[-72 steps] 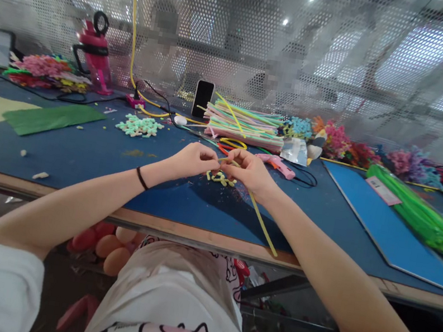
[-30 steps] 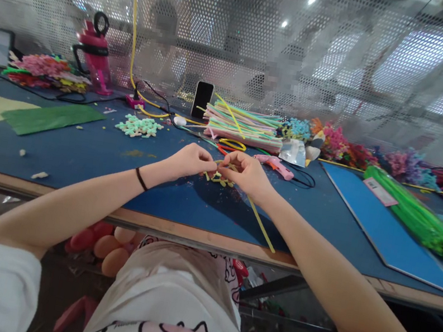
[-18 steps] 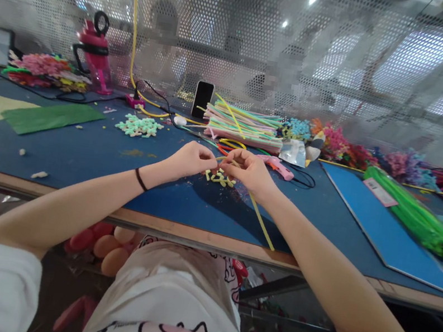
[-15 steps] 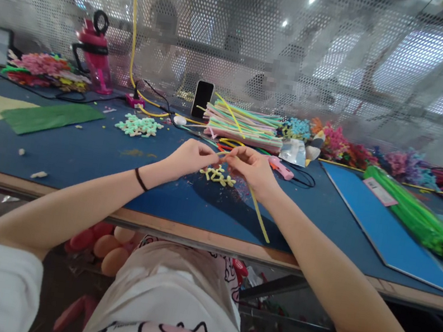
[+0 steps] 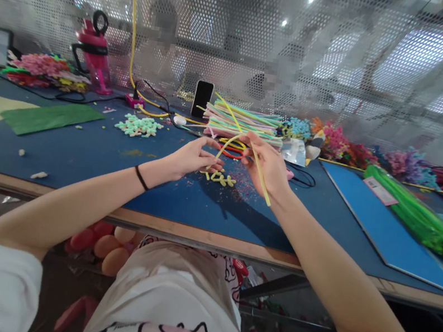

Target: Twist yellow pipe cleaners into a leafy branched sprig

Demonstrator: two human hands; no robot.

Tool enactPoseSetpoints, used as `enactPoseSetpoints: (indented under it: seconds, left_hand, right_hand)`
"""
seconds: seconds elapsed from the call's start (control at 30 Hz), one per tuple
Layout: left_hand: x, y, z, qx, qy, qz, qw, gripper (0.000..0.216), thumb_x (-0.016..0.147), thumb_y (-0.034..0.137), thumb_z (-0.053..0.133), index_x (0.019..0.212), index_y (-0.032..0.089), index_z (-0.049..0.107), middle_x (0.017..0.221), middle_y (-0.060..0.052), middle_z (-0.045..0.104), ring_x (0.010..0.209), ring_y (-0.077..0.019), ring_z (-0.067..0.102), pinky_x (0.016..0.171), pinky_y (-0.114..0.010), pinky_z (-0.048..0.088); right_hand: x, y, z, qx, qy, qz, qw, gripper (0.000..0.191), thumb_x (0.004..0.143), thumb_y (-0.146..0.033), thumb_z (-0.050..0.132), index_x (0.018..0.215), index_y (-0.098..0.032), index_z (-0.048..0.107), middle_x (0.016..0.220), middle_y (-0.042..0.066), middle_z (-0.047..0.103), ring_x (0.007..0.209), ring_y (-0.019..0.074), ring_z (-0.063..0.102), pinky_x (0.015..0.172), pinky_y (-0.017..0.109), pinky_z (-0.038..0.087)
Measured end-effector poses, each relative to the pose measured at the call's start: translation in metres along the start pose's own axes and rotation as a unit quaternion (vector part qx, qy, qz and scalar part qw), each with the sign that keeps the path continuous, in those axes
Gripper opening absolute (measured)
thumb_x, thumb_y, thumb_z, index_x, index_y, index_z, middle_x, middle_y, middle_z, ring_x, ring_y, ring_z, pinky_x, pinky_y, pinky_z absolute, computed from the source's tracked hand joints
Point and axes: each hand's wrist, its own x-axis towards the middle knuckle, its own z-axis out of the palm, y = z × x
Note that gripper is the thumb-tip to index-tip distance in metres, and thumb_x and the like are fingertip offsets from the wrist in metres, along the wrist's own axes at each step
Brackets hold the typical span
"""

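A yellow pipe cleaner [image 5: 261, 177] arches between my two hands above the blue table. My left hand [image 5: 196, 160] pinches its one end between thumb and fingers. Higher and to the right, my right hand [image 5: 266, 165] grips it further along, and its free end hangs down over the wrist. Just below the hands lies a small group of bent yellow pipe-cleaner pieces [image 5: 222, 177]. Behind them are red and yellow loops [image 5: 233, 146], partly hidden by my right hand.
A pile of pastel pipe cleaners [image 5: 245, 124] lies behind my hands, near an upright phone [image 5: 202, 99]. Mint-green bent pieces [image 5: 139, 125] are to the left, beside green felt [image 5: 51, 117]. A blue board [image 5: 381, 227] and bagged green pipe cleaners [image 5: 421, 216] occupy the right.
My hands were close together and have moved apart. My right hand rose a little, drawing the yellow pipe cleaner into an arch, and its hanging end moved up.
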Motion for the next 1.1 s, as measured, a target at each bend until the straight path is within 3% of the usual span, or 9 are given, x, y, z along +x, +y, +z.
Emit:
enactPoseSetpoints:
  seconds: [0.23,0.47,0.63,0.9,1.1]
  left_hand:
    - [0.001,0.0,-0.005,0.019,-0.004,-0.039,0.999,0.015,0.085,0.025,0.07,0.09,0.011,0.068,0.084,-0.007,0.074,0.064,-0.0068,0.062,0.067,-0.021,0.052]
    - [-0.002,0.0,-0.006,0.01,-0.059,-0.08,0.995,0.026,0.074,0.034,0.08,0.086,0.012,0.073,0.086,-0.008,0.075,0.071,-0.0102,0.067,0.075,-0.025,0.054]
    - [-0.004,0.002,-0.006,0.001,-0.092,-0.101,0.991,0.028,0.077,0.037,0.078,0.087,0.013,0.068,0.093,-0.011,0.076,0.082,-0.0147,0.072,0.08,-0.027,0.055]
    - [-0.007,0.0,-0.004,-0.029,-0.155,-0.126,0.979,0.03,0.079,0.037,0.077,0.086,0.015,0.057,0.096,-0.012,0.075,0.086,-0.0193,0.074,0.078,-0.031,0.056]
    - [-0.008,-0.001,-0.002,-0.037,-0.154,-0.108,0.981,0.022,0.083,0.03,0.074,0.085,0.013,0.06,0.095,-0.011,0.075,0.08,-0.0134,0.071,0.074,-0.025,0.056]
  right_hand:
    - [0.008,0.003,-0.007,0.016,0.001,0.01,1.0,0.032,0.071,-0.028,0.07,0.103,-0.03,0.071,0.119,0.0,0.07,0.066,0.011,0.055,0.061,0.03,0.049]
    - [0.011,0.01,-0.008,-0.003,0.038,-0.049,0.998,0.034,0.065,-0.037,0.081,0.096,-0.027,0.07,0.099,0.002,0.072,0.091,0.0185,0.066,0.068,0.031,0.054]
    - [0.012,0.012,-0.01,-0.047,0.083,-0.073,0.993,0.03,0.063,-0.036,0.083,0.086,-0.022,0.071,0.085,0.002,0.07,0.073,0.0146,0.063,0.07,0.033,0.056]
    - [0.013,0.015,-0.011,-0.056,0.133,-0.085,0.986,0.026,0.062,-0.032,0.082,0.082,-0.02,0.07,0.079,0.001,0.069,0.068,0.0143,0.062,0.072,0.034,0.057]
    - [0.012,0.015,-0.01,-0.051,0.149,-0.093,0.983,0.025,0.062,-0.031,0.083,0.081,-0.02,0.071,0.076,0.001,0.069,0.064,0.0129,0.061,0.07,0.032,0.056]
